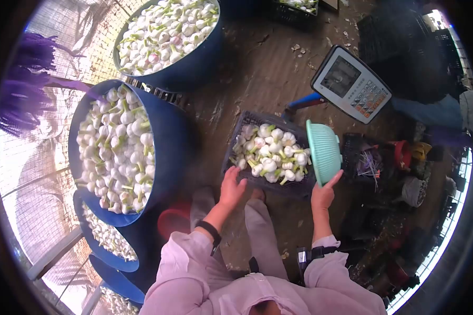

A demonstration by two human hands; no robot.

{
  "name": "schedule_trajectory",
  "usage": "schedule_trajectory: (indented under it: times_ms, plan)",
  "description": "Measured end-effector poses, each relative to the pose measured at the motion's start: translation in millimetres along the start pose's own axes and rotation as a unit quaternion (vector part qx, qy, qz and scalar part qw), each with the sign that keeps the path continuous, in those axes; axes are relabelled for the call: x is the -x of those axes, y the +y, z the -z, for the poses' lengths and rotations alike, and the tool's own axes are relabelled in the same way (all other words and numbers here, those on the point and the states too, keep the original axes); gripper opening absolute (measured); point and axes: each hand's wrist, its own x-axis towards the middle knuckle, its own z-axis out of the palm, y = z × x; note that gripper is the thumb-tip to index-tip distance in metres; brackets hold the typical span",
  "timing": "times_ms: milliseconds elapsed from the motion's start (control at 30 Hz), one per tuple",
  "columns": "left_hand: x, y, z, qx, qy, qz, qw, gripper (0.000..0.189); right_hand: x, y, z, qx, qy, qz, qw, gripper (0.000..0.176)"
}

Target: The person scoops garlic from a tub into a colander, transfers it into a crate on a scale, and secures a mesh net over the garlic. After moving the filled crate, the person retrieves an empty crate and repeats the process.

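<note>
A dark plastic crate (230, 157) full of white garlic bulbs (270, 152) with short green stems stands in front of me. My right hand (323, 197) grips the lower rim of a mint-green basket (326, 152), which is tipped on its side at the crate's right edge. Near the crate's lower left corner is my left hand (233, 188), its fingers apart and nothing in it. Beyond the crate, a scale display (352, 84) with a keypad sits on a blue post.
Large blue tubs (165, 142) of garlic line the left side, with a red basin (174, 220) below them. Purple bundles (29, 79) hang at the far left. At right are a red container (401, 155), dark crates and another person's sleeve (433, 111).
</note>
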Motion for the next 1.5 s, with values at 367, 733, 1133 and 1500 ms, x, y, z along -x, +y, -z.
schedule_trajectory:
  times_ms: [367,733,1133,1500]
  plan:
    - [57,-66,244,0.213,0.373,0.157,0.889,0.029,124,-251,83,-0.544,-0.415,0.142,0.715,0.053]
    - [24,-263,334,0.454,0.367,0.311,0.750,0.077,259,-504,-42,0.114,-0.174,0.539,0.816,0.082]
    - [16,-278,373,0.648,0.185,0.312,0.670,0.084,222,-555,-127,0.211,-0.232,0.611,0.727,0.082]
    - [-34,-295,343,0.631,0.240,0.299,0.674,0.062,210,-519,-203,0.051,-0.275,0.442,0.852,0.089]
